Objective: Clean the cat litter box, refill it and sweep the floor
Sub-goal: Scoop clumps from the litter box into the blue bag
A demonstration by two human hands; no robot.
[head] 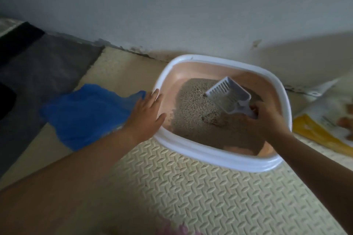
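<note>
I have the litter box (210,162) on the ribbed cream mat (191,192), its far side close to the wall (172,5). The grey litter (191,105) inside is heaped towards the far and middle part, with bare pink floor showing at the near right corner. A darker clump (213,120) sits in the litter near the middle of the box.

My right hand (267,118) is over the box's right side, fingers curled tight round the handle of the slotted scoop (227,91), whose blade is dug into the litter. My left hand (147,112) is at the box's left rim, fingers straight and spread; it looks to be resting on the rim, though the blur makes contact hard to confirm.

My worries:
- The blue plastic bag (84,112) lies crumpled just left of the box, and nobody is holding it open. A loaded scoop carried across could shed waste onto the mat.
- A hard dig could break the clump apart or flick grains over the rim.
- If the left hand is not really bracing the box, it may slide on the mat.

A white and yellow sack (324,120) lies right of the box. It carries printing, but I cannot read any of it. I see no brand on the box or scoop.
</note>
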